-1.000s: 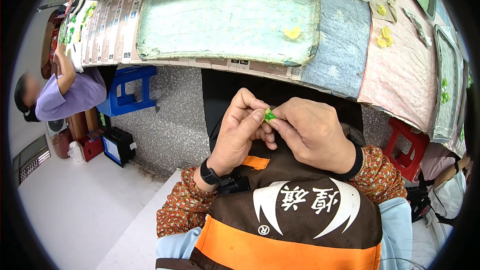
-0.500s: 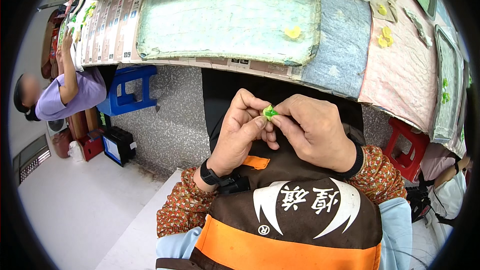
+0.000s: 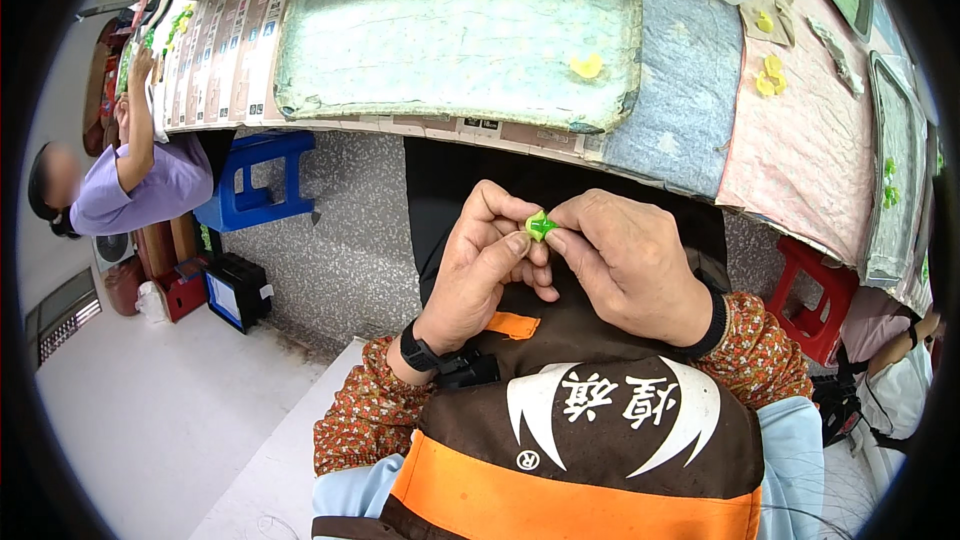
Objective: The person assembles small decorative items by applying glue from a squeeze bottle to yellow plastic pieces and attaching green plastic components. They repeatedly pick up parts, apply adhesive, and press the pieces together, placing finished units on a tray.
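Head view: small green piece pinched between left hand and right hand fingertips.

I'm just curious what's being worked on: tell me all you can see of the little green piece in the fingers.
The green piece is small, bright green and looks like moulded plastic, with a few short lobes; finer detail is too small to tell. It is held up over the lap, below the table edge, pinched between the fingertips of the left hand and the right hand, which both touch it and hide part of it.
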`<state>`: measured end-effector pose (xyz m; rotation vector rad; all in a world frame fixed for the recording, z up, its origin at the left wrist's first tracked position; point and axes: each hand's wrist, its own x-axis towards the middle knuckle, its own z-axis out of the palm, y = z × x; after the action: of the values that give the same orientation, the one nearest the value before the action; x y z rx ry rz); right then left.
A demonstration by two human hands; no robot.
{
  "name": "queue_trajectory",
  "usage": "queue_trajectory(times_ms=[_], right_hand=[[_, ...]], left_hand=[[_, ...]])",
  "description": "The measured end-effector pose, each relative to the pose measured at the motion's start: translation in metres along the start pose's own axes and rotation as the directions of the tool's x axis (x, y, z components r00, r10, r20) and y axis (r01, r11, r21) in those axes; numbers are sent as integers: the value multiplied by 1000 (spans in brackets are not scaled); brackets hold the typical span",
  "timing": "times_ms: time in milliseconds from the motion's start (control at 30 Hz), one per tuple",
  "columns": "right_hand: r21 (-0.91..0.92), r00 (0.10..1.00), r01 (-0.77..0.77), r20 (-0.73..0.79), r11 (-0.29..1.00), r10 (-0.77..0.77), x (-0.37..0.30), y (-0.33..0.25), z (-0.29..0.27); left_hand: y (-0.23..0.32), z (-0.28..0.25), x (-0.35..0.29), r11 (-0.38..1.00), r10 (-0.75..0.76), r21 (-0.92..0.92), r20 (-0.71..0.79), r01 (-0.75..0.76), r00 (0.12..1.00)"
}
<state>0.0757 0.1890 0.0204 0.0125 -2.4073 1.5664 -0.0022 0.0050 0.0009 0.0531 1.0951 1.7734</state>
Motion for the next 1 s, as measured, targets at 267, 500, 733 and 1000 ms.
queue_trajectory(times_ms=[267,500,733,1000], right_hand=[[25,999,-36,7,999,36,-2,1,-1],[56,997,-79,31,995,77,-1,0,-4],[30,999,-27,43,999,26,-1,-1,-5],[-10,995,95,-4,995,-95,-2,3,-1]], left_hand=[[1,1,-2,999,13,39,3,-13,1000],[1,5,-3,963,129,236,19,-130,991],[-1,5,-6,926,224,307,17,-218,974],[-1,6,-7,890,293,357,32,-284,956]])
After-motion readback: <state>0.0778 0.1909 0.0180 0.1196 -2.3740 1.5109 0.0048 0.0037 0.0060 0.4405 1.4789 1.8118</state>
